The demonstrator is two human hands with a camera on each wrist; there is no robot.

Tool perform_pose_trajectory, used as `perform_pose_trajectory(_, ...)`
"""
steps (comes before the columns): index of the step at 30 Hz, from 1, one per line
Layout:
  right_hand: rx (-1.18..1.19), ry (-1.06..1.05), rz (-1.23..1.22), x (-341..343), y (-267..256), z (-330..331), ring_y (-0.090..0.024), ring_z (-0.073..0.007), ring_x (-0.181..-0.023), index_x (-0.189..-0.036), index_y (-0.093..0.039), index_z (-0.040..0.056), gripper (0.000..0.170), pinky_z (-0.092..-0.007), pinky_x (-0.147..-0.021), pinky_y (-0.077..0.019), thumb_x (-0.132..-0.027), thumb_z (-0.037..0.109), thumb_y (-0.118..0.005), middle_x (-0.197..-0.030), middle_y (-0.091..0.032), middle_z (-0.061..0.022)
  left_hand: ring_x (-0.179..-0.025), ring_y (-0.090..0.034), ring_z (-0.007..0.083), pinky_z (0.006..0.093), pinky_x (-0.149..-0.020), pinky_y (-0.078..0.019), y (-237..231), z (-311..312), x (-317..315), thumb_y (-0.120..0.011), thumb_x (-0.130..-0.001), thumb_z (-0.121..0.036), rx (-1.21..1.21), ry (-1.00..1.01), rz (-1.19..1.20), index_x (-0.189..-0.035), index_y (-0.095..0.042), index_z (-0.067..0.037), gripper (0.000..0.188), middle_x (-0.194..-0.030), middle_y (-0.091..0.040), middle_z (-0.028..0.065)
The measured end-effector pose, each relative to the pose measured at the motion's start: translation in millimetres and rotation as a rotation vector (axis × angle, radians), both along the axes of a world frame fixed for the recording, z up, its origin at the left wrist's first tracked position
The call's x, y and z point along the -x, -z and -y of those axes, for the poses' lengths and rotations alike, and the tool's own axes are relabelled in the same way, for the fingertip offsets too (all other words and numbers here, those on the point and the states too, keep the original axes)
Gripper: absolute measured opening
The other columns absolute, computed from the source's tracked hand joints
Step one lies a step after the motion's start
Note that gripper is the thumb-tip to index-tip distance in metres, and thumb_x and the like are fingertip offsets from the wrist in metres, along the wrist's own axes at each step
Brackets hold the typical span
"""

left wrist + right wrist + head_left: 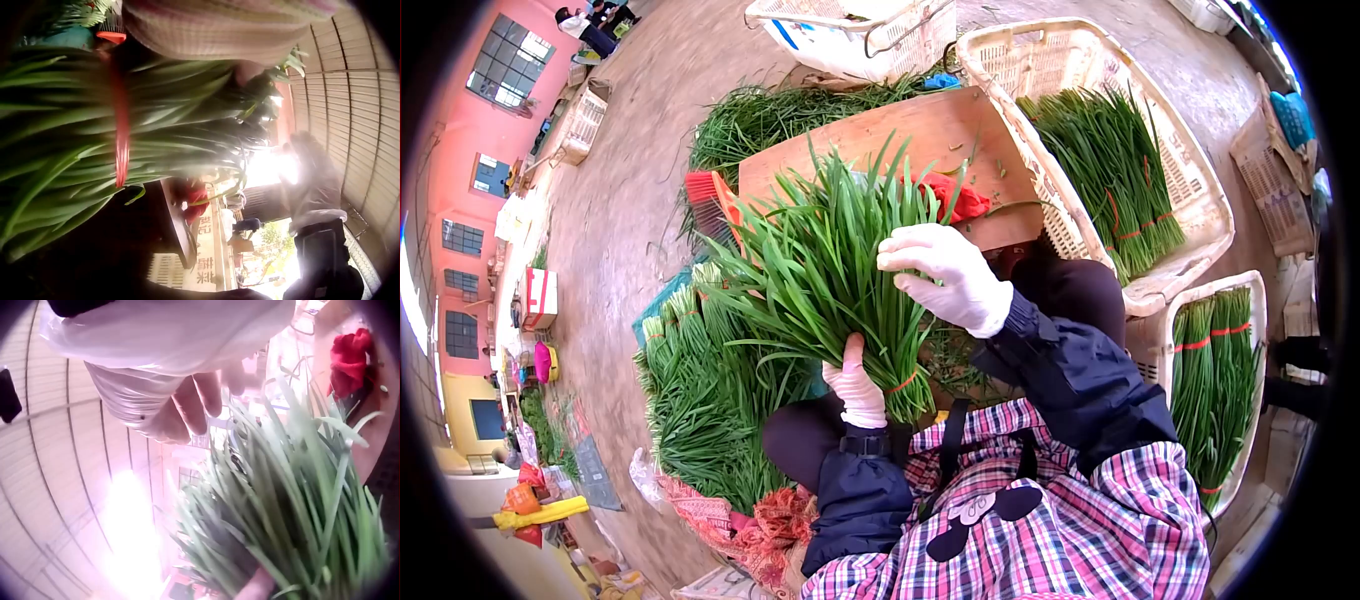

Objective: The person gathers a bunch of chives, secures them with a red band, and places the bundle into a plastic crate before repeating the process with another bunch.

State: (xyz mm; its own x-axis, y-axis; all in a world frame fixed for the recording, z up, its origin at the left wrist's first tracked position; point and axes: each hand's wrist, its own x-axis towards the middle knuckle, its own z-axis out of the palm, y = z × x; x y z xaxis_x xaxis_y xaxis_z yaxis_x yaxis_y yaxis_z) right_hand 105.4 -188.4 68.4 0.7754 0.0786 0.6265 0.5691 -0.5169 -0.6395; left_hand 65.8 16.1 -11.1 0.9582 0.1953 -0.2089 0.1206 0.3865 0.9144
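Note:
My gloved left hand [856, 390] grips a thick bundle of garlic chives [830, 270] near its lower part, thumb lying along the near side. A red band [902, 383] circles the stalks below that hand; it shows plainly in the left wrist view around the bundle [69, 150]. The leaf tips fan up and away from my lap. Beside the leaves on the right, my gloved right hand [950, 280] is raised with fingers extended and loosely bent. In the right wrist view its bare fingertips [206, 394] hover over the leaves, holding nothing.
A wooden board [990, 130] with a red cloth [962, 197] lies ahead. Banded chives fill white crates [1090, 50] on the right. Piled chives [730, 400] lie at left, near a red broom [716, 200] and a red patterned cloth [775, 530].

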Motion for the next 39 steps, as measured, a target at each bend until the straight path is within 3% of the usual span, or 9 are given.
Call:
perform_pose_trajectory(4, 0.318, 0.114, -0.131, -10.5, 18.5, 10.2, -0.062, -0.0279, -0.09, -0.101, -0.067, 0.0097, 0.023, -0.0395, -0.078, -0.0499, -0.078, 0.013, -0.067, -0.099, -0.068, -0.0068, -0.099, -0.061, 0.0193, 0.0325, -0.093, -0.0466, -3.2, -5.7, 5.3, -0.07, -0.081, -0.012, -0.078, 0.013, 0.001, -0.123, -0.059, 0.003, 0.046, -0.117, -0.064, 0.0077)
perform_pose_trajectory(10, 0.218, 0.235, -0.199, -2.2, 31.8, 11.7, -0.064, -0.0299, -0.072, -0.106, -0.066, 0.0139, 0.027, -0.0422, -0.064, -0.0509, -0.08, 0.02, -0.066, -0.075, -0.065, -0.0096, -0.099, -0.062, 0.0207, 0.0341, -0.093, -0.0476, 10.2, -11.5, 5.4, -0.073, -0.08, -0.016, -0.012, 0.029, 0.002, -0.123, -0.059, 0.004, 0.05, -0.117, -0.065, 0.0085)
perform_pose_trajectory(16, 0.365, 0.18, -0.288, -2.4, 16.2, 7.3, -0.064, -0.0314, -0.066, -0.118, -0.062, 0.0133, 0.036, -0.0421, -0.059, -0.0499, -0.084, 0.025, -0.066, -0.07, -0.063, -0.0116, -0.099, -0.061, 0.0205, 0.0341, -0.093, -0.0473, 5.6, -12.4, 8.5, -0.073, -0.08, -0.016, -0.005, 0.057, 0.003, -0.124, -0.059, 0.004, 0.05, -0.117, -0.064, 0.0085)
perform_pose_trajectory(26, 0.688, -0.016, -0.266, -13.2, -5.3, 9.5, -0.063, -0.0316, -0.064, -0.085, -0.061, 0.0125, 0.014, -0.0452, -0.055, -0.0486, -0.082, 0.026, -0.062, -0.067, -0.06, -0.0097, -0.1, -0.061, 0.0201, 0.0329, -0.093, -0.047, 3.7, -12.9, 9.0, -0.07, -0.081, -0.011, 0.05, 0.079, 0.031, -0.125, -0.058, 0.003, 0.048, -0.117, -0.064, 0.0079)
perform_pose_trajectory(29, 0.707, -0.01, -0.258, -1.9, -15.2, 11.8, -0.064, -0.0299, -0.068, -0.079, -0.064, 0.0116, 0.012, -0.0437, -0.057, -0.0498, -0.081, 0.023, -0.061, -0.071, -0.062, -0.0091, -0.094, -0.062, 0.0206, 0.0349, -0.09, -0.0492, -0.3, -11.3, 9.5, -0.062, -0.084, -0.01, -0.151, 0.087, 0.11, -0.122, -0.059, 0.002, 0.04, -0.114, -0.065, 0.0076)
perform_pose_trajectory(31, 0.171, -0.084, -0.227, 20.0, -20.6, 10.8, -0.067, -0.0256, -0.069, -0.08, -0.069, 0.0062, 0.01, -0.037, -0.062, -0.0523, -0.076, 0.013, -0.063, -0.077, -0.068, -0.0089, -0.1, -0.061, 0.0206, 0.0347, -0.094, -0.0476, 3.0, -11.5, 7.2, -0.068, -0.082, -0.009, 0.053, 0.057, 0.09, -0.125, -0.058, 0.002, 0.046, -0.119, -0.063, 0.0081)
perform_pose_trajectory(34, -0.893, -0.303, -0.811, 58.1, -52.6, 20.3, -0.062, -0.0126, -0.071, -0.078, -0.067, -0.0013, 0.005, -0.0277, -0.064, -0.0483, -0.08, 0.004, -0.066, -0.075, -0.066, -0.0087, -0.105, -0.06, 0.021, 0.0351, -0.097, -0.0463, 8.0, -16.2, 6.6, -0.071, -0.08, -0.008, 0.125, -0.003, 0.076, -0.128, -0.057, 0.002, 0.051, -0.123, -0.062, 0.0083)
perform_pose_trajectory(37, -1.054, -0.811, -0.658, 82.0, -48.9, 43.5, -0.063, -0.0216, -0.069, -0.07, -0.066, -0.0028, 0.021, -0.0315, -0.063, -0.0493, -0.08, 0.015, -0.071, -0.072, -0.064, -0.0134, -0.105, -0.06, 0.0219, 0.0353, -0.097, -0.0463, 7.4, -21.8, 6.1, -0.072, -0.079, -0.007, 0.134, -0.025, 0.07, -0.128, -0.057, 0.001, 0.052, -0.123, -0.062, 0.0085)
perform_pose_trajectory(39, -0.9, -0.825, -0.736, 87.5, -54.7, 56.8, -0.064, -0.0232, -0.068, -0.066, -0.064, -0.003, 0.032, -0.0338, -0.063, -0.0502, -0.081, 0.024, -0.072, -0.071, -0.064, -0.0148, -0.105, -0.061, 0.023, 0.038, -0.094, -0.0488, 7.7, -22.7, 7.2, -0.06, -0.085, -0.009, 0.089, -0.002, 0.073, -0.127, -0.058, 0.0, 0.043, -0.122, -0.062, 0.0076)
